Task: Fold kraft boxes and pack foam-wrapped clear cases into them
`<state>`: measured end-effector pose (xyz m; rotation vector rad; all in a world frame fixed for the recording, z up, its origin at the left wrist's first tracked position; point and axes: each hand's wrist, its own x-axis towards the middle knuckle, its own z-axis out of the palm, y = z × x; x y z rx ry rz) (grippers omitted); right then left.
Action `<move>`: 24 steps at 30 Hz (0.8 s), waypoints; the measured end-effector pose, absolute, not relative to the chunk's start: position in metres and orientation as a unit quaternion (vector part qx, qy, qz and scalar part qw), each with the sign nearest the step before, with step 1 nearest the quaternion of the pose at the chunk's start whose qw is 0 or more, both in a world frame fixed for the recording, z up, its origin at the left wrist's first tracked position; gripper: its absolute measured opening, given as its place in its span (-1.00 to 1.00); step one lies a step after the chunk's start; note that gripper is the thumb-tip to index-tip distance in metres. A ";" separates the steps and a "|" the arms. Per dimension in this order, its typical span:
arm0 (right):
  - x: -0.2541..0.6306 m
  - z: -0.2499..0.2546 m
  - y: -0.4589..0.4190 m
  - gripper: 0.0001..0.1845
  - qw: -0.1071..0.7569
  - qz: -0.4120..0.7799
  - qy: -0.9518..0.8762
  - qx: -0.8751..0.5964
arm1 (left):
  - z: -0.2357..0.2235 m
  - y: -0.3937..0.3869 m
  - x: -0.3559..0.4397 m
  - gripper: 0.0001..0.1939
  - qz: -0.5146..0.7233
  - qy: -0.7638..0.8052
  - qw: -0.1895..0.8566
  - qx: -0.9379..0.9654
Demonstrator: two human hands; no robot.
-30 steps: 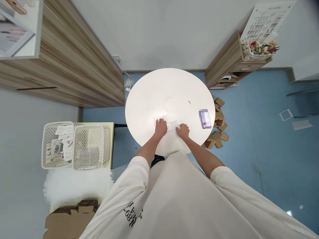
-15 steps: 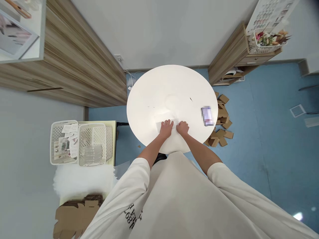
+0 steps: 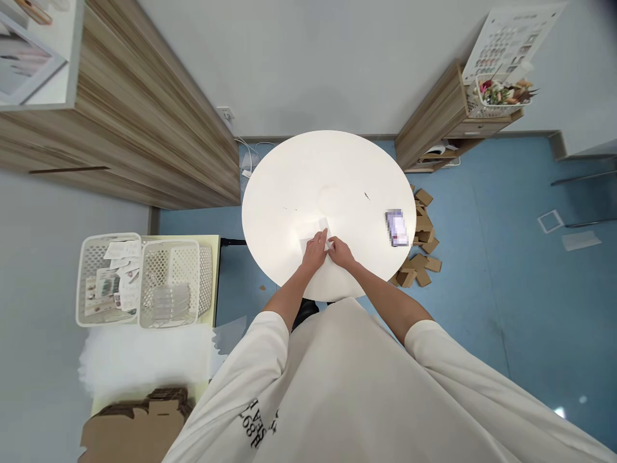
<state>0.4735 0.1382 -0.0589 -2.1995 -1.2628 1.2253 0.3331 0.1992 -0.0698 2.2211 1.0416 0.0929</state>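
Observation:
A pale, see-through sheet (image 3: 323, 224), probably plastic, lies near the front edge of the round white table (image 3: 289, 173). One narrow flap of it sticks out beyond my fingers. My left hand (image 3: 315, 251) presses on the sheet with its fingers drawn together, thumb side toward the other hand. Close beside it on the right, my right hand (image 3: 342, 253) pinches the sheet's edge with curled fingers. The two hands nearly meet, and they cover much of the sheet. Its outline is hard to make out against the white tabletop.
A phone (image 3: 396, 227), blurred out, lies at the table's right. Small brown cardboard boxes (image 3: 424, 225) are piled on the floor beyond. To the left stand two white baskets (image 3: 199, 276), translucent sheets (image 3: 144, 357) and flat brown cardboard (image 3: 135, 431). Wooden cabinets (image 3: 193, 128) flank the table.
My right hand has gone from a fist to a pinch and moved left toward my left hand. My left fingers have drawn together, and a flap of the sheet now shows above them.

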 end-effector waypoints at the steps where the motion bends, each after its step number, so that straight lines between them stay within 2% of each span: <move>1: 0.472 -0.058 0.138 -0.55 0.157 0.430 -0.457 -0.763 | -0.069 0.199 0.331 -0.16 0.043 0.396 0.343 0.851; 5: 0.469 -0.052 0.138 -0.55 0.125 0.400 -0.505 -0.755 | -0.060 0.193 0.315 -0.17 0.071 0.413 0.341 0.841; 10: 0.462 -0.044 0.145 -0.53 0.026 0.362 -0.555 -0.748 | -0.055 0.184 0.291 -0.42 0.070 0.611 0.338 0.712; 18: 0.453 -0.038 0.158 -0.56 -0.053 0.344 -0.563 -0.749 | -0.069 0.195 0.289 -0.58 0.010 0.745 0.452 0.491; 24: 0.447 -0.037 0.159 -0.59 -0.085 0.314 -0.574 -0.752 | -0.072 0.207 0.306 -0.68 0.010 0.775 0.513 0.368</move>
